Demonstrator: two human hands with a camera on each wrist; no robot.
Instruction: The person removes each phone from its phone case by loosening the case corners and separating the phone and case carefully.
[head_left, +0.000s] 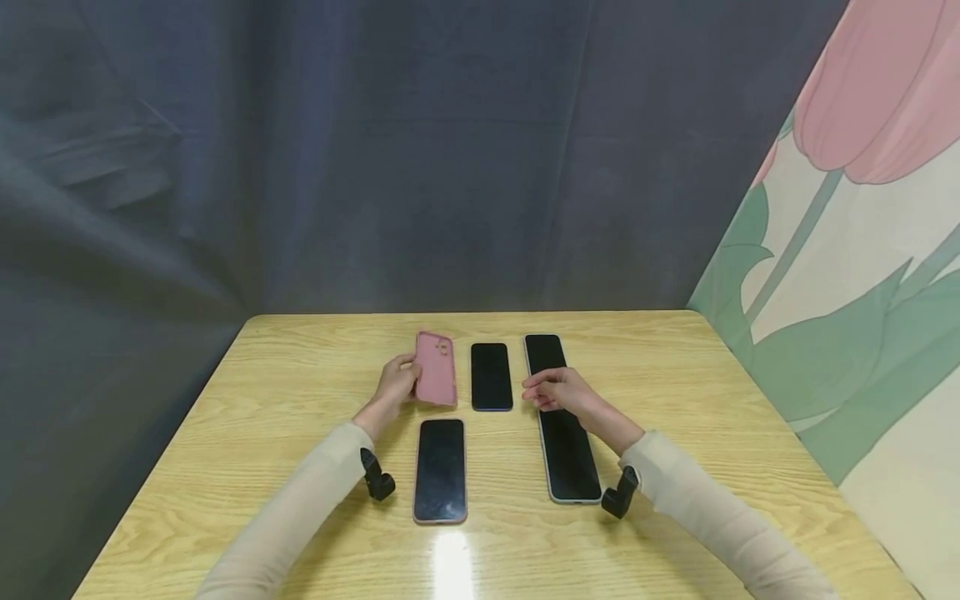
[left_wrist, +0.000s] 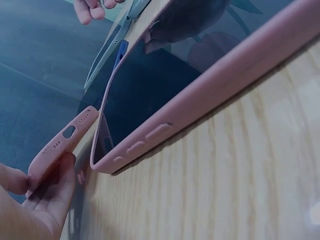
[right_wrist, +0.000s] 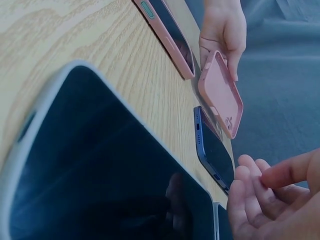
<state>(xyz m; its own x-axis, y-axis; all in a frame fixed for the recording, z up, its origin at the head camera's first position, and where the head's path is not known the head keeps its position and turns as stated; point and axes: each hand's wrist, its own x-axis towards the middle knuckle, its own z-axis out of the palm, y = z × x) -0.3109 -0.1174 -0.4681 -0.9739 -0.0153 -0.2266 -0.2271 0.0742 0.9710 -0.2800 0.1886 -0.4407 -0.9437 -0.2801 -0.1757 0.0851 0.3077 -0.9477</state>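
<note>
Right hand (head_left: 562, 390) hides part of back right phone (head_left: 545, 353); case (head_left: 437, 371) covers some left hand (head_left: 393, 383); sleeves (head_left: 296, 504) cut by bottom edge, head view.

Table (head_left: 667, 383): pink-rimmed phone (head_left: 440, 472), blue phone (head_left: 491, 377), pale phones (head_left: 571, 458), apparently two.

- Loose pink case (head_left: 433, 383): soft-looking plastic or silicone, smooth, matt.
- Pink-cased phone (head_left: 440, 471): rim matt and smooth; screen dark, glossy, mirror-like, smudged near its lower end.
- Blue-edged phone (head_left: 491, 377): glossy dark face; edge smooth, metal or plastic undetermined.
- Pale-rimmed phone (head_left: 570, 467): reflective glassy screen, smooth satin rim.
- Tabletop (head_left: 300, 467): wood-grained, semi-gloss, throwing a bright glare.
- Curtain (head_left: 450, 167): dark cloth, creased, low sheen.
- Sleeves (head_left: 300, 508): cream cloth, matt.
</note>
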